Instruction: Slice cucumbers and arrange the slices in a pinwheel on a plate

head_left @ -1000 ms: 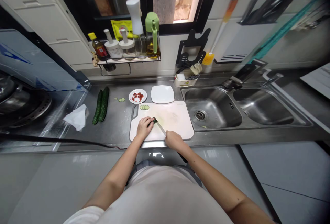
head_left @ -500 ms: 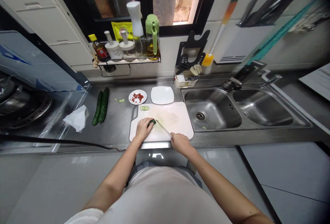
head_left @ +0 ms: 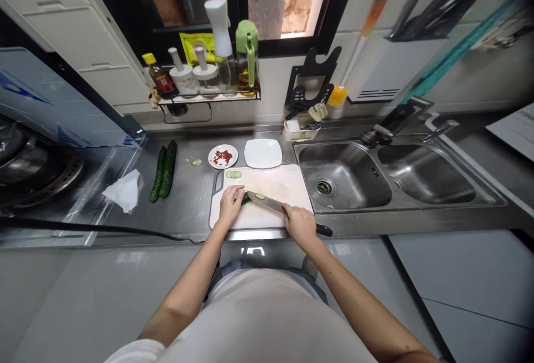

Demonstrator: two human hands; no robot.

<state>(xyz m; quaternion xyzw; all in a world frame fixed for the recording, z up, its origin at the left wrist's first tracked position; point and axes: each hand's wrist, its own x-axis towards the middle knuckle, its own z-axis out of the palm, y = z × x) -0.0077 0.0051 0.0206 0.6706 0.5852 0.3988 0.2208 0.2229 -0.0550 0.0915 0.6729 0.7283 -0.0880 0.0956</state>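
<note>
My right hand (head_left: pixel 301 225) is closed round a kitchen knife (head_left: pixel 273 204), whose black handle end sticks out past the palm. The blade is turned with its flat side up, and a thin cucumber slice (head_left: pixel 260 196) clings to it near the tip. My left hand (head_left: pixel 232 205) grips a piece of cucumber (head_left: pixel 245 199), mostly covered by the fingers, on the white cutting board (head_left: pixel 287 182). Several cucumber slices (head_left: pixel 234 175) lie overlapped at the board's upper left corner.
Behind the board stand a small plate of chopped red pieces (head_left: pixel 222 157) and a square white plate (head_left: pixel 262 153). Two whole cucumbers (head_left: pixel 163 171) and a crumpled white tissue (head_left: pixel 122 191) lie left. To the right is a double sink (head_left: pixel 346 176). A condiment rack (head_left: pixel 208 98) hangs above.
The knife has moved right and tilted from edge-on to flat side up, with a slice now on the blade. My right hand shifted right; my left hand moved slightly left and up.
</note>
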